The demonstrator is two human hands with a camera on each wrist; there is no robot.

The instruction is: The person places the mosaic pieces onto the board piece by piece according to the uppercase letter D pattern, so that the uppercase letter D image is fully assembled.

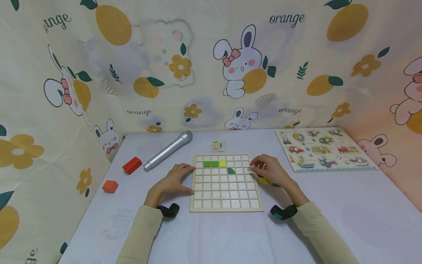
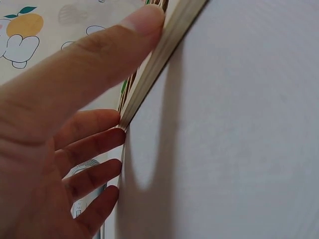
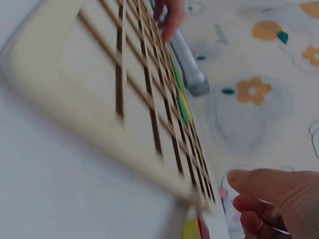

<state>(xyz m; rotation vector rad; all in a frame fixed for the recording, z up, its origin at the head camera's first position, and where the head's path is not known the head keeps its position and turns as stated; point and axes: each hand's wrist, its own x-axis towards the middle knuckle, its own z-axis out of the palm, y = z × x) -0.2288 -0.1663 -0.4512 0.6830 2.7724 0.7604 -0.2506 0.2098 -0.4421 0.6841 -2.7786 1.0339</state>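
A wooden grid board [image 1: 226,210] lies flat on the white table. In its upper rows sit two green square tiles [image 1: 211,164], a yellow square tile [image 1: 222,164] and a dark green tile with a rounded corner [image 1: 231,171]. At the board's left edge, my left hand [image 1: 174,180] touches the frame with spread thumb and fingers [image 2: 102,142]. My right hand [image 1: 270,169] hovers by the upper right edge, fingers loosely bent; no object shows between thumb [image 3: 254,183] and fingers. Partly hidden beneath it lie a yellow piece [image 1: 263,180] and a green piece [image 1: 276,185].
A small patterned card [image 1: 219,145] lies behind the board. To the left are a silver microphone [image 1: 169,150], a red block [image 1: 132,165] and an orange block [image 1: 110,186]. A picture puzzle board [image 1: 324,149] occupies the back right, before the patterned cloth wall.
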